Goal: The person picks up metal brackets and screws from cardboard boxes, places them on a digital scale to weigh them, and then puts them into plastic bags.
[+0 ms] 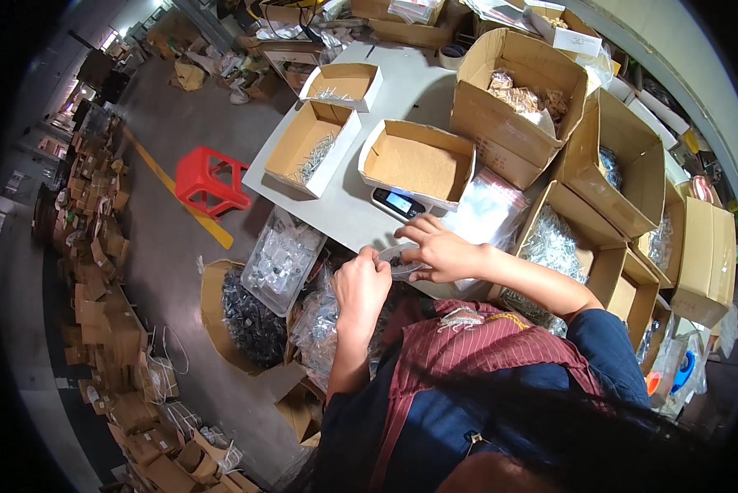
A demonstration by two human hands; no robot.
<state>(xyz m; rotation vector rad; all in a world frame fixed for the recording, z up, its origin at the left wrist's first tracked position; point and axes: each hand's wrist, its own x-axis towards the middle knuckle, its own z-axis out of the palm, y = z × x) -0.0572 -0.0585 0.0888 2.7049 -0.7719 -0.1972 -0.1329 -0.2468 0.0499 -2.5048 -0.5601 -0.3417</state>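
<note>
Presently, left hand (pixel 361 282): fingers are resting curled closed, apparently pinching the clear bag (pixel 398 263) at the worktop's (pixel 346 217) near edge.
Bag count: one, lying between both hands, just right of the left fingertips; its long axis is seemingly running left to right.
Right hand (pixel 436 251): parted fingers are touching its right side; whether they are gripping, I cannot tell.
Trays (pixel 299 138): three; two are standing along the left edge, one is seemingly resting on one scale (pixel 399 203).
</note>
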